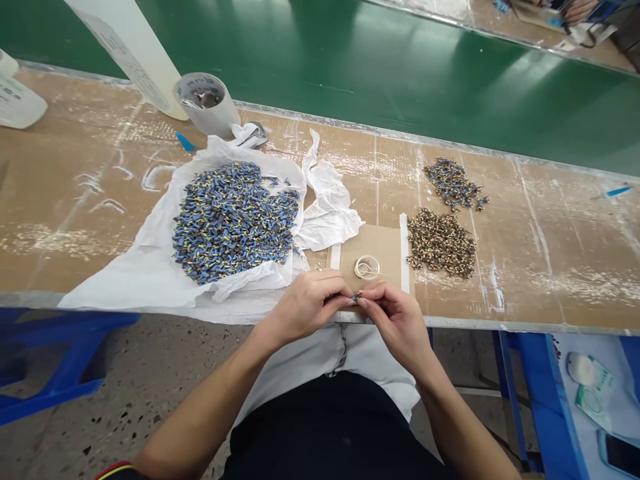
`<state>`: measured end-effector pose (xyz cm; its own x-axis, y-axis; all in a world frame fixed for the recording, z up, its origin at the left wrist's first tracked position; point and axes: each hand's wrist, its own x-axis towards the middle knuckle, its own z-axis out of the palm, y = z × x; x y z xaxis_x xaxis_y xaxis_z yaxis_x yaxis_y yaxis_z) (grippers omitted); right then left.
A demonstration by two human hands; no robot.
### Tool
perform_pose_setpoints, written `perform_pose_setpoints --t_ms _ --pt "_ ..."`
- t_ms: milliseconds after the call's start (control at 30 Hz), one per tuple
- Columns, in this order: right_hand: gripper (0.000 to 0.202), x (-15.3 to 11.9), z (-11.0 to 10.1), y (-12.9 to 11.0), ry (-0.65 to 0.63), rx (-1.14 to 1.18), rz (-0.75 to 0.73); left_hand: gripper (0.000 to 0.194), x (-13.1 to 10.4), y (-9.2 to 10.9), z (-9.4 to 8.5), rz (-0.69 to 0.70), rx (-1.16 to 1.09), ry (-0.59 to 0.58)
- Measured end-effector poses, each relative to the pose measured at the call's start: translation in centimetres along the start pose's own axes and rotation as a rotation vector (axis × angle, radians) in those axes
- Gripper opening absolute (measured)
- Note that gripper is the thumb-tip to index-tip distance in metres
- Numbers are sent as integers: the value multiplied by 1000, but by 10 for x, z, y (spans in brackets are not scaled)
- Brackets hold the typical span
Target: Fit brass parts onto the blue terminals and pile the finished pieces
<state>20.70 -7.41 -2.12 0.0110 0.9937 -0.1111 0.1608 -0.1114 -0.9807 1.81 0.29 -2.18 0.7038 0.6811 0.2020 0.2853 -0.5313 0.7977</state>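
At the table's front edge, the fingertips of my two hands meet around a tiny blue-and-dark plastic piece [355, 298]. My left hand [313, 300] pinches its blue side from the left. From the right, thumb and forefinger of my right hand [395, 313] close on its darker end; the fingers hide much of it. Just beyond them stands a small clear round cup [367, 267] with a thin stick in it, on a taped cardboard square [385, 243]. A large heap of blue, yellow and dark pieces [235, 223] lies on white cloth [145, 273] to the left.
To the right are a brown-and-cream heap [443, 243] and a smaller blue-brown pile [453, 183]. A tape roll [215, 113], plastic bottle [135, 53] and crumpled white sheet [330, 207] stand or lie behind. A green belt [325, 60] runs past the table; another person's hand [580, 10] shows beyond it.
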Motion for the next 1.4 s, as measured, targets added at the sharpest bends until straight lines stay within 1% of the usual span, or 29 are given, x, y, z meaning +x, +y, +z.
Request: perform_pose_setpoints --t_ms 67,200,300,433,600,733,833,967,1033,1100,1233,1333,1400 --pt "11 -1 1 0 -15 -6 1 15 0 0 -1 4 -6 -22" --pt "13 -1 1 -3 -56 -7 9 15 -2 0 -3 31 -41 -29" --pt "14 -2 1 -6 -86 -35 17 16 -2 0 -6 35 -63 -67" --pt "15 -3 3 -5 -89 -101 6 17 -2 0 -8 19 -67 -108" --pt "16 -7 7 -3 -66 -146 6 16 -2 3 -9 -8 -63 -115" --pt "17 -7 7 -4 -80 -195 3 15 -4 1 -8 -2 -42 -106" --pt "16 -5 5 -5 -92 -150 21 14 -5 0 -7 9 -37 -94" --pt "16 -3 3 -3 -38 30 79 10 -2 2 -10 -8 -61 -91" --pt "15 -4 3 -4 -5 83 103 6 -1 4 -11 -30 -75 -94" --pt "15 -4 2 -5 27 101 115 10 0 4 -12 -34 -74 -104" --pt "13 -4 1 -11 87 99 115 15 -1 3 -9 14 -5 -128" --pt "15 -3 3 -14 92 88 105 25 -2 2 -6 36 57 -130" --pt "16 -2 5 -13 84 97 102 27 -3 2 -6 45 62 -120"
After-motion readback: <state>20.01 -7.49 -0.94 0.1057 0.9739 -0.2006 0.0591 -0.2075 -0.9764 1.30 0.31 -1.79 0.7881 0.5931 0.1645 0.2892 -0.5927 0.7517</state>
